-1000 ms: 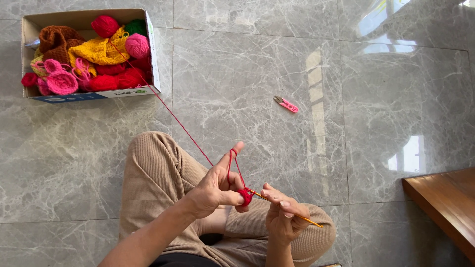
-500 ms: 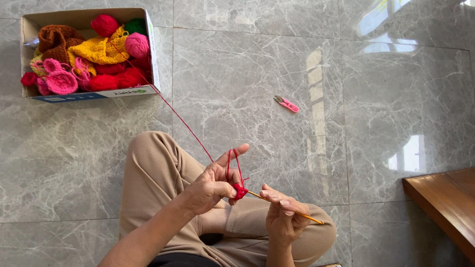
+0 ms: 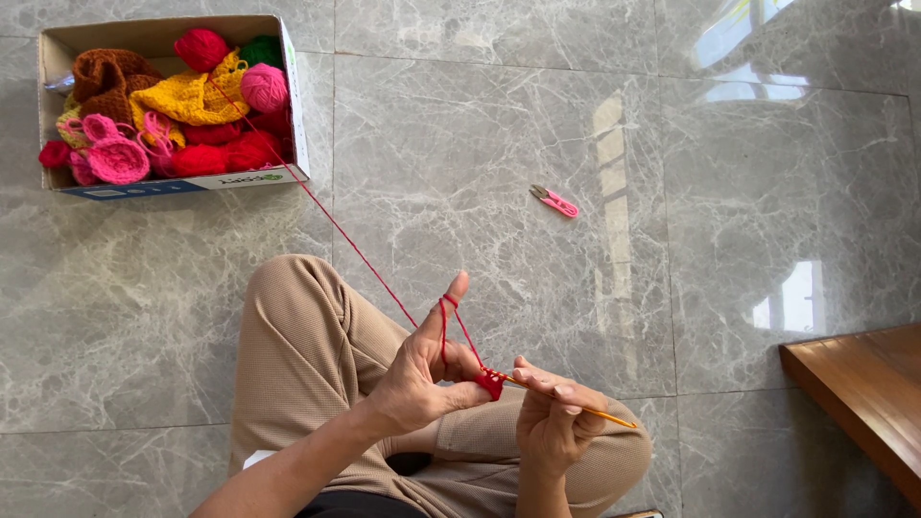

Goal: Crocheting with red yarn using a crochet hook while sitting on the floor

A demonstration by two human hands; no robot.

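The small red crocheted piece (image 3: 490, 382) sits pinched between the left hand's (image 3: 422, 374) thumb and fingers above the lap, its red yarn strand (image 3: 336, 227) looped over the raised forefinger for tension, while the right hand (image 3: 556, 417) grips the slim yellow crochet hook (image 3: 600, 413), feeding from the cardboard box of coloured yarn balls (image 3: 293, 105)

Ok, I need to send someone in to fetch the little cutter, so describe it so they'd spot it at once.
Start at the cardboard box of yarn at the top left of the grey marble floor. Look right, past the red strand, to the bare tile. The small pink thread snips lie there alone, the only loose thing on the floor.
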